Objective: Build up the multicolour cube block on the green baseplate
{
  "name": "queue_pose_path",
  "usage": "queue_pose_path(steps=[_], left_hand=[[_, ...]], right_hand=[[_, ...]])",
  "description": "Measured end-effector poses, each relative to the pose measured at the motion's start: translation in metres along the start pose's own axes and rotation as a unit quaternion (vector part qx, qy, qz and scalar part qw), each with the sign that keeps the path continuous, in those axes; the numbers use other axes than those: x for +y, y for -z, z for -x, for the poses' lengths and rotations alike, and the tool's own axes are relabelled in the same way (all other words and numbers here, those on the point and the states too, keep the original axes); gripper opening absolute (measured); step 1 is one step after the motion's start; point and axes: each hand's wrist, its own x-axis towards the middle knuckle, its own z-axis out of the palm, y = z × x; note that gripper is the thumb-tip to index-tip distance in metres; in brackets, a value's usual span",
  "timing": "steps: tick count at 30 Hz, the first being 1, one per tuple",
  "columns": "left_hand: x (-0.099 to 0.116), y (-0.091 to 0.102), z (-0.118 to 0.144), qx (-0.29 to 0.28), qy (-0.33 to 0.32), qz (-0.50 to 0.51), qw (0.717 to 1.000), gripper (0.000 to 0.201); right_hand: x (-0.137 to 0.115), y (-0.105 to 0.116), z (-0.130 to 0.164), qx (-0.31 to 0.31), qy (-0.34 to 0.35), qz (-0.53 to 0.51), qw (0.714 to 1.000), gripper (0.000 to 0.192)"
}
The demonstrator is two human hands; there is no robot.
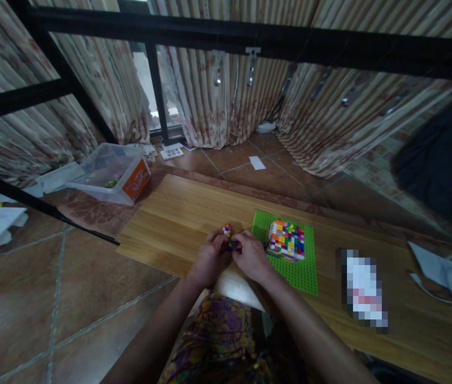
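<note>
Your left hand (208, 260) and right hand (252, 257) meet, fingers closed around a small clump of bricks (232, 245). At three o'clock sits the multicoloured block (286, 240) on its green baseplate (302, 272).

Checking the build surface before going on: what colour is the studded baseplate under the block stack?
Bright green baseplate, seen best in the head view; the block stack on it is multicoloured.

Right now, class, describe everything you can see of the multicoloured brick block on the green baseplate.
The multicoloured brick block is a squarish, layered slab of small studded bricks, plastic by the look, in yellow, orange, red, white, pink, blue and green. It sits flat on the green baseplate, towards its far end, on the wooden board. The right hand is just beside it; contact cannot be told.
</note>
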Motion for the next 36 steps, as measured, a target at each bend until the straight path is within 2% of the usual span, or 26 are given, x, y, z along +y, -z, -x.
queue_pose_path(steps=[6, 9, 15, 21, 26, 31, 33, 36], left_hand=[[0.001, -0.003, 0.001, 0.003, 0.015, -0.019, 1.0, 0.035], [0.001, -0.006, 0.002, 0.018, 0.021, -0.024, 0.999, 0.032], [0.002, -0.01, 0.002, 0.034, 0.03, -0.01, 0.999, 0.028], [-0.002, -0.008, 0.002, 0.07, 0.065, 0.055, 0.994, 0.03], [-0.01, -0.012, 0.0, 0.081, 0.13, 0.146, 0.977, 0.033], [-0.01, -0.014, -0.003, 0.093, 0.198, 0.267, 0.939, 0.032], [-0.006, -0.013, -0.004, 0.096, 0.229, 0.351, 0.903, 0.029], [0.001, -0.011, -0.008, 0.124, 0.256, 0.488, 0.826, 0.022]], right_hand=[[-0.001, -0.002, 0.002, 0.028, -0.005, -0.021, 0.999, 0.024], [0.0, -0.004, 0.003, 0.045, -0.008, -0.058, 0.997, 0.019], [0.002, -0.01, 0.002, 0.064, -0.025, -0.137, 0.988, 0.022], [0.001, -0.013, 0.002, 0.057, -0.034, -0.19, 0.979, 0.025], [-0.004, -0.012, -0.003, 0.06, -0.035, -0.197, 0.978, 0.029], [-0.014, -0.01, -0.009, 0.076, -0.031, -0.19, 0.978, 0.03], [-0.02, -0.009, -0.009, 0.079, -0.016, -0.182, 0.98, 0.033], [-0.032, -0.006, -0.01, 0.073, 0.011, -0.15, 0.986, 0.035]])
